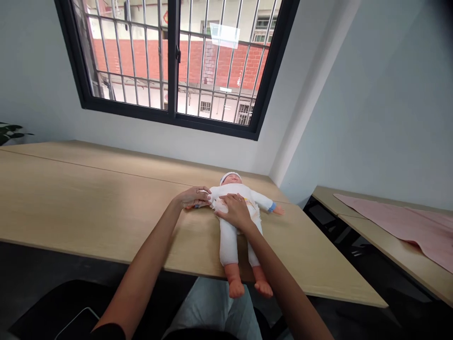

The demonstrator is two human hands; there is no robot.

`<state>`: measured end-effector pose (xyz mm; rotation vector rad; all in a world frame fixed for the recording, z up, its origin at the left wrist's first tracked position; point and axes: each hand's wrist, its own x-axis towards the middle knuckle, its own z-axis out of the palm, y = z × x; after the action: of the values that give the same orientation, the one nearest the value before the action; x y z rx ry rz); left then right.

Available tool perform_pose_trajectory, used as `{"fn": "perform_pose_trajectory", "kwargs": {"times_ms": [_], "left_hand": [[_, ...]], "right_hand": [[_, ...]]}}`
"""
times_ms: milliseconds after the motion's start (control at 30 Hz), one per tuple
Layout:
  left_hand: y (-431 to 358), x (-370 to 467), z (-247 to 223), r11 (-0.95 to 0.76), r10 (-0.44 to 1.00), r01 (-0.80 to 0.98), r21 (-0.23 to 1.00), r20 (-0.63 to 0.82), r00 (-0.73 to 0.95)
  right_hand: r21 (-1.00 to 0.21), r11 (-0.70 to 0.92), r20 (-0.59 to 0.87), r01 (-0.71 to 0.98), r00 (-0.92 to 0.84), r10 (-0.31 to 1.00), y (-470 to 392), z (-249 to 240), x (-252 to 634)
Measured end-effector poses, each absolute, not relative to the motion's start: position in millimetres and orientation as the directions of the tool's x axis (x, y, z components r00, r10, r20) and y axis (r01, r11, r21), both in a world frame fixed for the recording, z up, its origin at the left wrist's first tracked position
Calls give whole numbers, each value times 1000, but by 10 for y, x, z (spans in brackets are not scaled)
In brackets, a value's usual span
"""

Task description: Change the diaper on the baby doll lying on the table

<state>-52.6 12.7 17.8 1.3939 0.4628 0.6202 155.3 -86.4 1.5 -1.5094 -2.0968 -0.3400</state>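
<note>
A baby doll [228, 245] lies on its back on the table, in a white suit with blue cuffs and a white cap. Its bare feet hang over the front edge. Around its waist is a white diaper [255, 213] with frilled edges and a small coloured print. My right hand [236, 210] rests on the doll's belly, fingers spread flat over the diaper front. At the doll's side on the left, my left hand [194, 196] has bent fingers closed at the diaper's frilled edge, above the doll's arm. Its thumb is mostly hidden.
The light wooden table [106, 203] runs along the wall under a barred window [173, 61]. To the right, past a gap, a second table [327, 196] carries a pink cloth [399, 217]. Plant leaves [12, 132] show at the far left.
</note>
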Motion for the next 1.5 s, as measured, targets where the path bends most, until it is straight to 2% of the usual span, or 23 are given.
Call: {"fn": "perform_pose_trajectory", "kwargs": {"times_ms": [233,633,933,1200,1500], "left_hand": [[-54,-220,162,7,655,-267,964,197,729],[-255,113,68,-153,712,-348,925,347,610],[-311,191,20,-276,685,-241,931,366,630],[-341,259,13,-325,720,-191,926,373,586],[-323,251,2,-328,743,-144,934,349,571]], "right_hand": [[-174,363,705,915,-142,695,-934,0,1581],[-292,376,784,879,-5,621,-868,-67,1640],[-383,466,796,798,29,605,-916,-50,1654],[-461,347,772,817,177,611,-868,-68,1636],[-563,394,763,727,273,586,-855,-73,1685]]}}
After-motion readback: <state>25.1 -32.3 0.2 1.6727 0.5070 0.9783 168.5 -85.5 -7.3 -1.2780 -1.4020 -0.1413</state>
